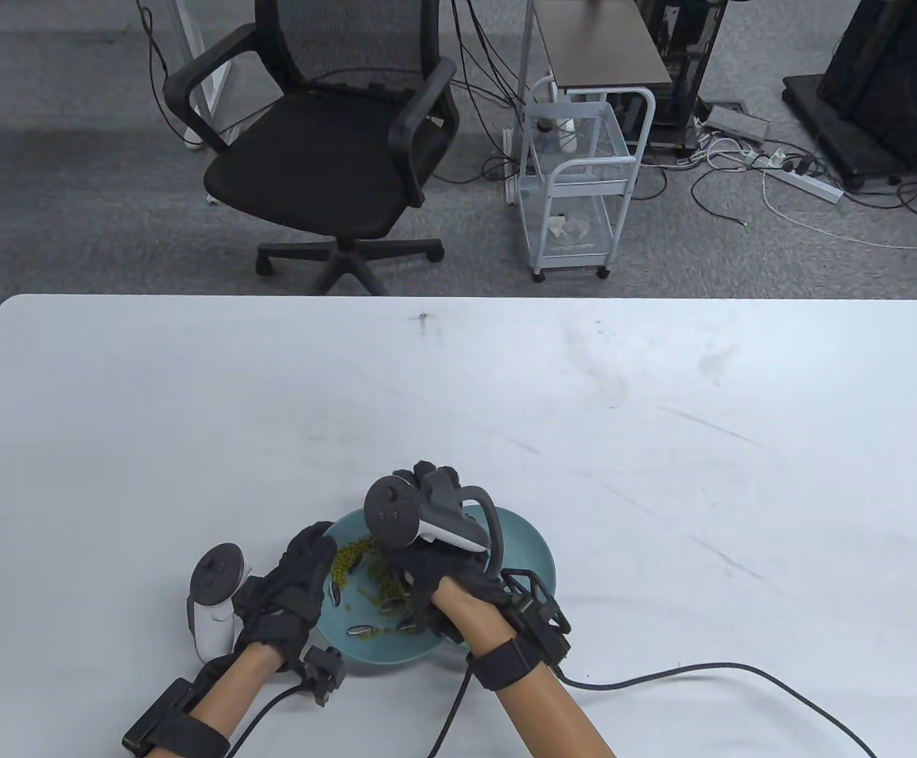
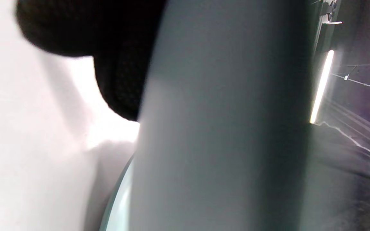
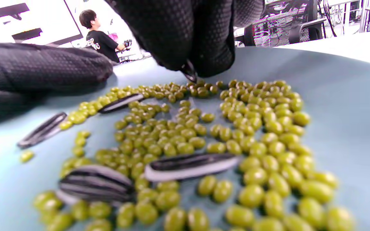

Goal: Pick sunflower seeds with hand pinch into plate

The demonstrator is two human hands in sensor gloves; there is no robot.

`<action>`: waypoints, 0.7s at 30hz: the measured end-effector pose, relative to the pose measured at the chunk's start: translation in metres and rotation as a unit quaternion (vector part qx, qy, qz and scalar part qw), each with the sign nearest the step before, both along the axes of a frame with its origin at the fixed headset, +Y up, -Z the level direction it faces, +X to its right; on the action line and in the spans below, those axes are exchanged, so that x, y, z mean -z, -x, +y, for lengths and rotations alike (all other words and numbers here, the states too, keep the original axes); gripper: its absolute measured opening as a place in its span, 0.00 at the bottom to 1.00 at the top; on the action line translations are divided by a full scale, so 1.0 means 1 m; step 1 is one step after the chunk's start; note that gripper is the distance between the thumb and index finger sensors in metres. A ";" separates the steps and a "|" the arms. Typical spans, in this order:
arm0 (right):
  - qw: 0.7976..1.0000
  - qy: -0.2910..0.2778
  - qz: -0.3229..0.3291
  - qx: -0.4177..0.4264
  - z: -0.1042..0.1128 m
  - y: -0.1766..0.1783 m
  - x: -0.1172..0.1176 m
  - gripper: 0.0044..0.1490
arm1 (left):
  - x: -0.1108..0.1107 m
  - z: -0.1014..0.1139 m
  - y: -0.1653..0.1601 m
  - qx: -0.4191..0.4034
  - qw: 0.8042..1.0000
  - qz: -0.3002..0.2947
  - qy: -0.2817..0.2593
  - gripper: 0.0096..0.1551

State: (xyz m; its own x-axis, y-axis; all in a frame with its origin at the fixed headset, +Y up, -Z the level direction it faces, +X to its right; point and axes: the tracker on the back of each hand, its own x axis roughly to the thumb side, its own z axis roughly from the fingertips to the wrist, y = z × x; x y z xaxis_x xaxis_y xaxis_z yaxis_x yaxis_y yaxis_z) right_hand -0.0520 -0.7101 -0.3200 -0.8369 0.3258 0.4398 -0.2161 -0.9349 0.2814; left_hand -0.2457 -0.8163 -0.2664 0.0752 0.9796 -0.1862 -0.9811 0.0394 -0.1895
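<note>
Plate (image 1: 533,553) on the table (image 1: 664,442), close to the near edge, a little left of the middle. In the plate, a spread of small beans (image 3: 255,134) with several sunflower seeds (image 3: 191,166) lying among them, most seeds toward the near and left parts. Left hand (image 1: 289,592) at the plate's left rim, touching it, partly on the table. Right hand (image 1: 443,568) over the plate from the near side, fingers (image 3: 201,38) down above the beans, one seed (image 3: 189,72) pinched at the tips. Beyond the table's far edge, a chair (image 1: 332,150) toward the left and a wire cart (image 1: 581,181) right of it, on the floor (image 1: 72,174).
</note>
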 end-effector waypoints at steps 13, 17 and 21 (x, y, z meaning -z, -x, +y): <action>0.998 -0.007 -0.034 0.053 0.029 -0.034 -0.004 0.20 | 0.000 0.001 0.004 0.004 1.000 0.013 -0.003 0.28; 0.997 -0.008 -0.057 0.053 0.033 -0.061 -0.010 0.20 | 0.001 0.001 0.008 -0.001 1.000 0.023 0.003 0.28; 0.995 0.001 -0.087 0.039 0.020 -0.093 -0.013 0.20 | 0.002 0.001 0.011 0.000 1.000 0.029 0.002 0.28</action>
State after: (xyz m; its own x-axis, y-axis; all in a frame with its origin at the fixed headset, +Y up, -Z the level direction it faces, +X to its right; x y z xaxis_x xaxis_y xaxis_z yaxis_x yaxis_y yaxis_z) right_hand 0.0413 -0.6899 -0.3070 -0.8723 0.3944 0.2891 -0.3347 -0.9126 0.2350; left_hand -0.2562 -0.8152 -0.2679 0.0638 0.9788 -0.1947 -0.9906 0.0384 -0.1316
